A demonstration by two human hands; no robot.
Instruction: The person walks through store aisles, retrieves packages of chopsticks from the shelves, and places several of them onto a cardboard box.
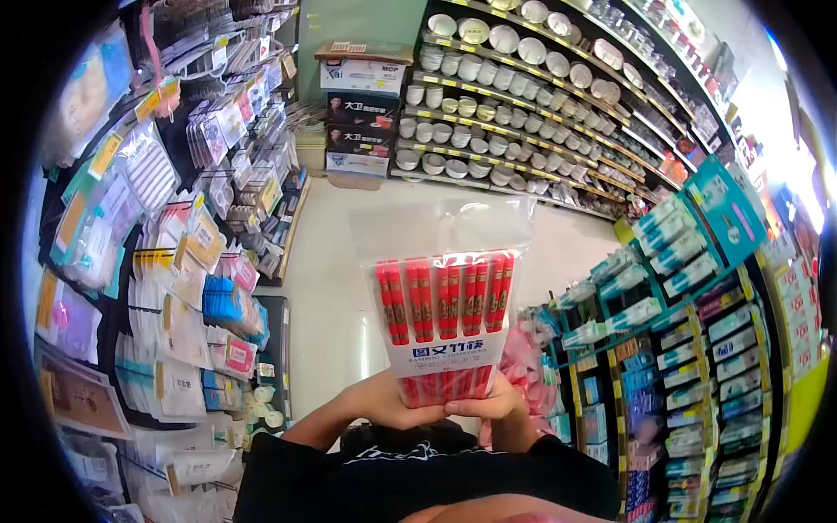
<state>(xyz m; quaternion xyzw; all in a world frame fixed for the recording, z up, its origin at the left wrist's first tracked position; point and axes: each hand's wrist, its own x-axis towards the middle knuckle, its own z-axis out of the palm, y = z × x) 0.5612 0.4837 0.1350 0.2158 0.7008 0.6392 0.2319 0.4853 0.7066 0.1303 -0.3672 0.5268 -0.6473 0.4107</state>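
Note:
A see-through pack of red bamboo chopsticks (447, 301) with gold patterns is held upright in front of my chest. Its white label (453, 350) carries blue print, and the loose plastic top rises above the sticks. My left hand (390, 401) grips the bottom left of the pack, fingers wrapped behind it. At the bottom right, my right hand (490, 403) is closed on the same pack with its thumb across the front. The fingers behind the pack are partly hidden.
Shelves of bowls (501, 100) line the back right. Stacked mop boxes (359, 118) stand at the aisle's end. Packaged goods (183, 296) hang along the left. A teal display rack (728, 213) and shelves of boxed goods (719, 375) are at the right. Pale floor (327, 261) runs between.

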